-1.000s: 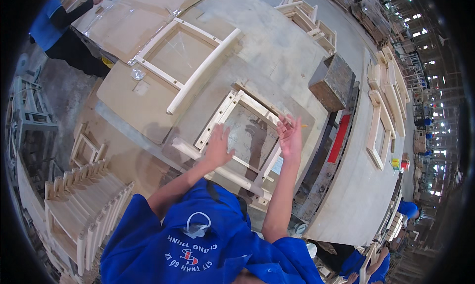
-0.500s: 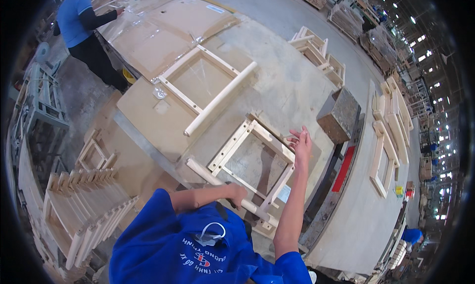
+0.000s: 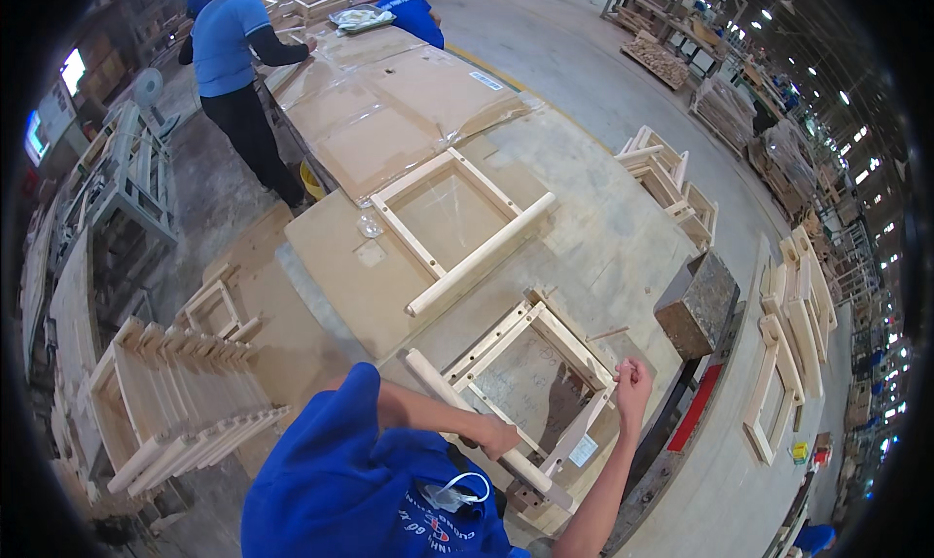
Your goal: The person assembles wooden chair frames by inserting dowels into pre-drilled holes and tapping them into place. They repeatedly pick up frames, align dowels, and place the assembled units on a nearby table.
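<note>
A pale wooden frame lies on the worktable in front of me, its thick rounded rail on the side nearest my body. My left hand is closed over the middle of that rail; its fingertips are partly hidden. By the frame's far right corner is my right hand, its fingers curled and pinched together. Whatever they hold, if anything, is too small to make out. A white label shows beside the right side piece. Farther off lies a second wooden frame, untouched.
Wooden frames stand stacked at the left. A worn box-like block sits at the table's right, near a red strip. More frames lie farther right. Across the cardboard-covered table stands a person in blue; another is beyond.
My right hand has gone from spread fingers above the frame to a curled pinch at its far right corner. My left hand stays on the rail. The whole view has shifted.
</note>
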